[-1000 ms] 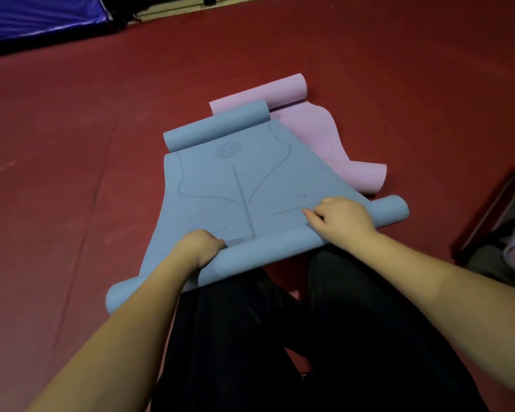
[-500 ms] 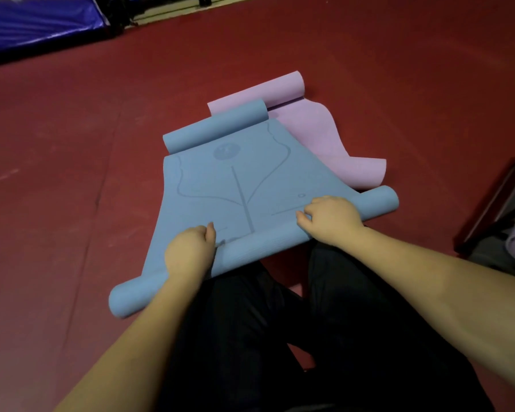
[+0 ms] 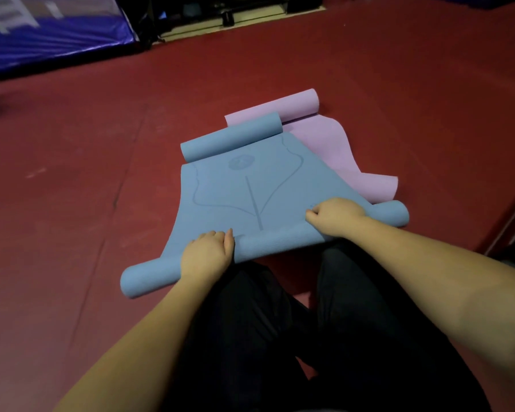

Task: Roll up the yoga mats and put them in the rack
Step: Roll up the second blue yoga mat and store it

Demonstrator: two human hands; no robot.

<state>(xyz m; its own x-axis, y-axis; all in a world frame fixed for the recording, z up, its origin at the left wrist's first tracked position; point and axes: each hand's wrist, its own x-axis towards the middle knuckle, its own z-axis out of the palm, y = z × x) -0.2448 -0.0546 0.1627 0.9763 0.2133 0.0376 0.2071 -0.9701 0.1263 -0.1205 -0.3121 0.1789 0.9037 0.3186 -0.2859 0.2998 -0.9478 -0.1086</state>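
Gripping the blue mat [image 3: 250, 197] roll, both hands [image 3: 207, 254] hide their fingertips underneath.

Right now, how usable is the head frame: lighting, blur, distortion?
Head view: dim, no glare; both hands and the blue mat reasonably sharp; pink mat clear; far blue tarp soft and smeared; wide-angle lens bends the floor and stretches the forearms.
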